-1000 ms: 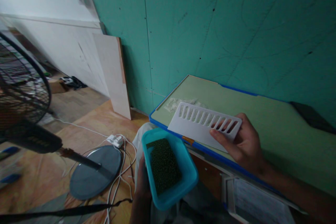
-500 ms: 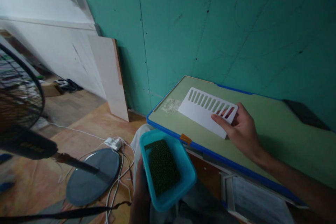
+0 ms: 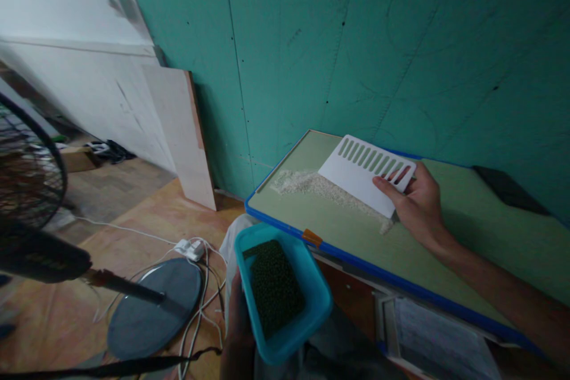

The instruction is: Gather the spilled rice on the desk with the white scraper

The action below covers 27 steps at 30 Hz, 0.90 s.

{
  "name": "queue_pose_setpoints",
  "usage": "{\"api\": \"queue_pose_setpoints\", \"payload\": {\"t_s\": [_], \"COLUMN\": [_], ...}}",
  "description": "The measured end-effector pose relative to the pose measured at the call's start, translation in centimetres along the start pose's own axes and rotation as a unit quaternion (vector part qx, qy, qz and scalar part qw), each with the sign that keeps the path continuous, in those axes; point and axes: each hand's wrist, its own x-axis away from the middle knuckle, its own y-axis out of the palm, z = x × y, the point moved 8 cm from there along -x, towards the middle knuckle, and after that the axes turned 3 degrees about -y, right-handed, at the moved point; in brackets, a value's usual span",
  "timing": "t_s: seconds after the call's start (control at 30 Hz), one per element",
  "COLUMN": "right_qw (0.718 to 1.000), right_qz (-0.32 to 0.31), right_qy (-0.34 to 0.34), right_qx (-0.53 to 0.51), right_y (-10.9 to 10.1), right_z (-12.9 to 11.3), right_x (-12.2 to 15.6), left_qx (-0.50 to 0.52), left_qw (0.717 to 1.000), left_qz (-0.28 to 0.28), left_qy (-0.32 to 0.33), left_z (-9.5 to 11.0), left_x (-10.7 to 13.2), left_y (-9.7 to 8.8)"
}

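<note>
Head view: grips white slotted scraper [image 3: 356, 181] in right hand [image 3: 418, 199], with its lower edge along pale grains [image 3: 298, 181] on green table [image 3: 467, 249]; holds blue tub [image 3: 314, 303] of dark green grains [image 3: 274, 288] in left hand [image 3: 238, 314], just beside table's near edge.

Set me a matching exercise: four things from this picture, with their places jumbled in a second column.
1. white slotted plate
2. turquoise tub
3. pale grains
4. power strip

A. held at its side by the left hand
B. on the floor, near the fan base
C. in the right hand
D. strewn on the green tabletop

Pairs: 1-C; 2-A; 3-D; 4-B
</note>
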Motion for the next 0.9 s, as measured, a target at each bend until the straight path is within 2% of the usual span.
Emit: {"api": "queue_pose_setpoints", "payload": {"t_s": [0.1,0.17,0.23,0.4,0.53,0.6,0.67,0.77,0.8,0.9], "right_qw": [1.0,1.0,0.999,0.997,0.999,1.0,0.999,0.998,0.998,0.997], "right_qz": [0.012,0.015,0.025,0.06,0.019,-0.005,-0.023,-0.046,-0.051,-0.062], "right_qy": [-0.009,-0.016,-0.022,-0.035,-0.024,-0.019,-0.022,-0.031,-0.031,-0.033], "right_qx": [0.006,0.012,0.018,0.019,0.018,0.019,0.016,0.008,0.003,-0.018], "right_y": [-0.5,-0.8,-1.2,-1.9,-0.7,-0.1,0.4,0.8,0.9,1.0], "right_z": [0.3,0.5,0.6,0.4,0.2,-0.1,-0.6,-1.6,-1.9,-2.7], "right_x": [-0.6,-1.0,-1.4,-1.5,-0.6,0.0,0.6,1.2,1.3,1.5], "left_qx": [0.043,0.069,0.077,0.052,0.013,0.013,0.009,-0.031,-0.042,-0.054], "left_qw": [0.996,0.99,0.988,0.996,0.999,0.998,0.998,0.992,0.991,0.996], "left_qz": [0.032,0.002,-0.014,-0.022,0.012,0.023,0.055,0.118,0.107,0.048], "left_qy": [-0.078,-0.124,-0.134,-0.07,-0.042,-0.052,-0.035,0.042,0.062,0.053], "left_z": [-1.4,-2.4,-3.0,-2.6,-1.9,-1.8,-1.5,-0.4,-0.2,-0.8], "left_x": [-0.2,-0.6,-1.3,-2.9,-2.3,-1.8,-1.6,-2.0,-2.3,-3.6], "left_y": [-1.0,-0.9,-1.1,-2.0,-2.0,-1.7,-2.0,-3.6,-3.8,-4.1]}}
